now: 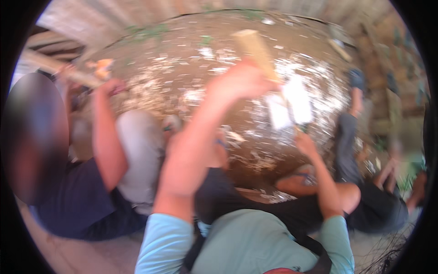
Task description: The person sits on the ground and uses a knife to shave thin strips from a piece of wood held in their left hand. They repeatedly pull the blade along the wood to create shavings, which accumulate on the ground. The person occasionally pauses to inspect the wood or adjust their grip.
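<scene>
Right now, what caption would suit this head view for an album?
Left hand raises a wooden mallet while right hand steadies a pale strip over chip-strewn ground, a co-worker alongside.

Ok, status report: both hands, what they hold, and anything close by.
Left hand raised, gripping a wooden block. Right hand low, holding pale strips; picture blurred. Another person's arm close on the left.
</scene>
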The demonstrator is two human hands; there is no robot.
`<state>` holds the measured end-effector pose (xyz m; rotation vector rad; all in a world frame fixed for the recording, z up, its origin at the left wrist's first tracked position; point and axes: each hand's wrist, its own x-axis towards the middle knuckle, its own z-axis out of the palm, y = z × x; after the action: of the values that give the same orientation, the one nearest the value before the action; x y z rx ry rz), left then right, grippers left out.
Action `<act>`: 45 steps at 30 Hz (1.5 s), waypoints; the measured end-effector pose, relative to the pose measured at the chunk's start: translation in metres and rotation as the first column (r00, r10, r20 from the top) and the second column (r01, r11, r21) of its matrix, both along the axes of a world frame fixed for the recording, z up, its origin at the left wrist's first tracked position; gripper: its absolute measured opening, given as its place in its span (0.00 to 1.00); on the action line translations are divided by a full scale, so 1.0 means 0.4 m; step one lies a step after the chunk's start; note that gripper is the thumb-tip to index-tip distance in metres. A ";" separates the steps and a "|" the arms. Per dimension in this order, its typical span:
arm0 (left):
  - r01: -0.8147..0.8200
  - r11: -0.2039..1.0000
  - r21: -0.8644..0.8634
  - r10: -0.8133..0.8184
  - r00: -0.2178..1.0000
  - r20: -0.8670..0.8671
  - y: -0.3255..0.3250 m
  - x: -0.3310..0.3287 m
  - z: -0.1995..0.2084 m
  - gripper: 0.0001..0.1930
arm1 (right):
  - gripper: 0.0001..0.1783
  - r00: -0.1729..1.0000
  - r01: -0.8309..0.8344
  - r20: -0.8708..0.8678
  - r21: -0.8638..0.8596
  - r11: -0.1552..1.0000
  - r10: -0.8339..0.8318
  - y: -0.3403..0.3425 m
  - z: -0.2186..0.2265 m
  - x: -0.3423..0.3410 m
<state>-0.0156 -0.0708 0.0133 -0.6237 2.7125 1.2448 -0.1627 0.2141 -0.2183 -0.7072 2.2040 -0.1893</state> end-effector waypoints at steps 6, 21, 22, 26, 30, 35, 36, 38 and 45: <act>-0.091 0.994 0.055 0.095 0.993 -0.065 0.009 0.006 -0.005 0.19 | 0.19 0.763 0.461 0.491 0.045 0.886 -0.421 -0.009 0.016 0.003; -0.009 1.000 0.005 0.009 0.992 -0.124 -0.001 -0.037 0.011 0.20 | 0.19 0.898 -0.215 -0.425 -0.185 0.959 0.119 0.026 -0.075 -0.098; -0.007 1.000 0.010 0.008 0.991 -0.131 0.001 -0.030 0.010 0.20 | 0.19 0.933 -0.153 -0.354 -0.230 0.961 0.064 0.011 -0.023 -0.095; -0.026 0.999 0.022 0.027 0.997 -0.077 0.000 0.015 0.003 0.22 | 0.20 0.906 0.247 -0.051 -0.744 0.621 -0.421 -0.039 0.120 0.008; -0.018 1.000 0.010 0.019 0.993 -0.118 0.005 -0.014 -0.003 0.22 | 0.24 0.835 -0.325 -0.401 0.191 0.926 0.376 0.048 -0.079 -0.010; -0.037 0.998 0.042 0.040 0.996 -0.082 0.021 -0.045 0.008 0.20 | 0.25 0.943 -0.134 -0.316 -0.082 0.988 0.102 0.069 -0.031 -0.078; -0.022 0.984 0.176 0.032 0.998 -0.057 0.013 -0.026 0.003 0.18 | 0.24 0.960 -0.099 -0.267 -0.057 0.993 0.081 0.039 0.060 -0.062; -0.048 0.990 0.133 0.052 0.998 -0.033 -0.004 -0.010 -0.013 0.14 | 0.23 0.928 -0.077 -0.371 -0.089 0.993 0.039 0.012 0.196 -0.046; -0.076 0.931 0.358 0.154 0.969 -0.194 -0.028 -0.051 -0.027 0.14 | 0.21 0.968 0.071 -0.207 -0.320 0.945 -0.143 -0.007 0.285 0.006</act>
<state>-0.0361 -0.0821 0.0025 -0.6412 2.5442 1.8719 -0.1604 0.2112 -0.1042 -0.8122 2.4645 -0.5454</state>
